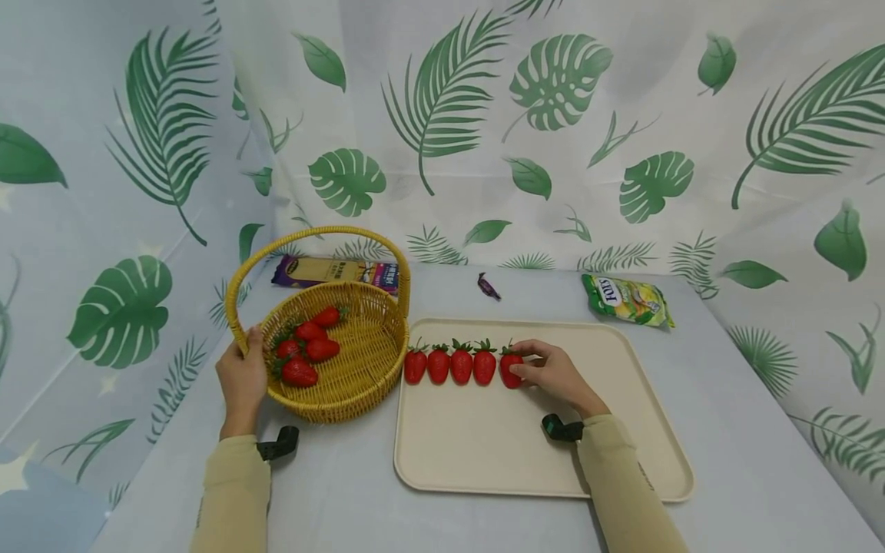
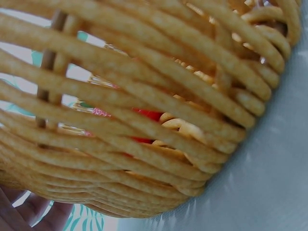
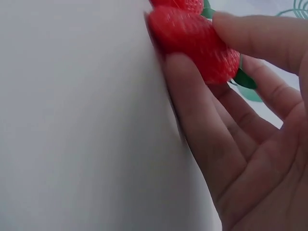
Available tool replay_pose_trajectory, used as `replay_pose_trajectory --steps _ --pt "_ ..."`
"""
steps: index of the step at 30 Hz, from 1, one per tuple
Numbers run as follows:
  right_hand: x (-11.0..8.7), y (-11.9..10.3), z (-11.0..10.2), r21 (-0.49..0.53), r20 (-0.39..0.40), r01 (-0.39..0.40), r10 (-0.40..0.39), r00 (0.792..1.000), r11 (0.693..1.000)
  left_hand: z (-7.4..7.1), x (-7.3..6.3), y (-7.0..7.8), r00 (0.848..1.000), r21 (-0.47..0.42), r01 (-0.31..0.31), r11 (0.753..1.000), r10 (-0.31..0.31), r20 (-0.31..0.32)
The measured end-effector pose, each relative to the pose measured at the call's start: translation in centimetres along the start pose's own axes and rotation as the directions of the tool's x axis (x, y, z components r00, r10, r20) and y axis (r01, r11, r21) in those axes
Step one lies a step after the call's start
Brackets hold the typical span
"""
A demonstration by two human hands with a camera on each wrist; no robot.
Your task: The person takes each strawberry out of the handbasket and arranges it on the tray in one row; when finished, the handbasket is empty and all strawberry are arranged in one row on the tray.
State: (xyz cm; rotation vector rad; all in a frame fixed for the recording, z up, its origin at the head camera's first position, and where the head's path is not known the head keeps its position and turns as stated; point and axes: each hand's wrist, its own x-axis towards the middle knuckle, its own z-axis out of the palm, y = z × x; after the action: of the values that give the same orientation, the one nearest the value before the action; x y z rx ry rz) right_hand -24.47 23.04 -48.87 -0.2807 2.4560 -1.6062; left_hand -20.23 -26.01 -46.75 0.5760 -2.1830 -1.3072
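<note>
My left hand [image 1: 242,378] grips the left side of a yellow wicker basket [image 1: 374,355], where its tall handle meets the rim. Inside the basket, several red strawberries [image 1: 299,373] with green leaves lie toward the left. On a cream tray [image 1: 477,449], more strawberries [image 1: 461,366] form a straight row along the back left, leaves pointing away. At the row's right end, my right hand [image 1: 556,376] pinches a strawberry [image 3: 192,41] between thumb and fingers, down at the tray surface. The left wrist view is mostly filled by the basket's woven wall [image 2: 120,101].
Behind the basket lies a purple and tan packet [image 1: 339,271]. A small dark purple wrapped sweet [image 1: 488,286] sits beyond the tray, and a green FOX'S bag [image 1: 625,299] lies at the back right. Leaf-patterned cloth [image 1: 442,207] rises behind the table.
</note>
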Motion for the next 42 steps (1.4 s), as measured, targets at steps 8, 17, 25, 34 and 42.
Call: replay_pose_trajectory --steps 8,17,25,34,42 --pt "0.0 -0.2 0.3 0.044 0.013 -0.01 0.01 1.0 0.999 0.0 0.1 0.0 1.0 -0.004 -0.003 1.0 0.003 0.007" --pt "0.1 0.2 0.4 0.051 -0.023 0.004 -0.003 1.0 0.999 0.0 0.1 0.0 0.999 0.001 -0.044 0.999 0.044 0.0" --pt "0.1 0.0 0.5 0.05 -0.015 0.011 -0.011 1.0 0.999 0.0 0.1 -0.1 0.999 0.01 -0.037 0.999 0.037 0.017" --pt "-1.3 -3.1 0.6 0.042 0.003 0.015 -0.015 1.0 0.999 -0.1 0.1 0.0 0.999 0.007 -0.034 0.999 0.034 0.008" --pt "-0.5 -1.1 0.5 0.042 -0.032 0.009 -0.007 0.999 0.999 0.0 0.1 0.0 1.0 0.01 -0.026 1.0 0.026 0.011"
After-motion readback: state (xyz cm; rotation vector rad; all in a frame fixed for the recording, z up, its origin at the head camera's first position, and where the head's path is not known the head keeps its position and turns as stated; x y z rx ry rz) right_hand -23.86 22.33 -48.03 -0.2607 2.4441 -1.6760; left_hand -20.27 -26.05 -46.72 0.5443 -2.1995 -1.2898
